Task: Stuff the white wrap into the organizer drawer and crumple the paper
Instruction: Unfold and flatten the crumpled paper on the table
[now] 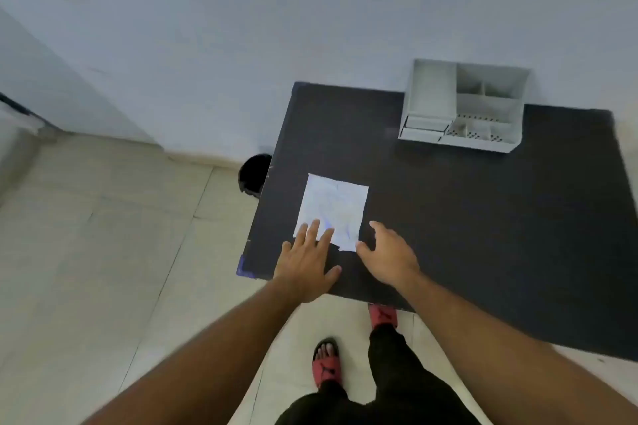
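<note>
A white sheet of paper (334, 209) lies flat near the left front of the black table (466, 224), faintly creased. My left hand (305, 262) lies flat with straight fingers, its fingertips resting on the sheet's near left corner. My right hand (388, 254) hovers at the sheet's near right corner with loosely bent fingers, and its thumb touches the paper's edge. A grey desk organizer (464, 109) with several compartments and a small drawer front at its lower left stands at the table's far edge against the wall. No separate white wrap is visible.
The table stands against a pale wall, with a tiled floor to the left. A dark round bin (255, 174) sits on the floor beside the table's left edge. My feet in red sandals (328, 367) are at the table's near edge.
</note>
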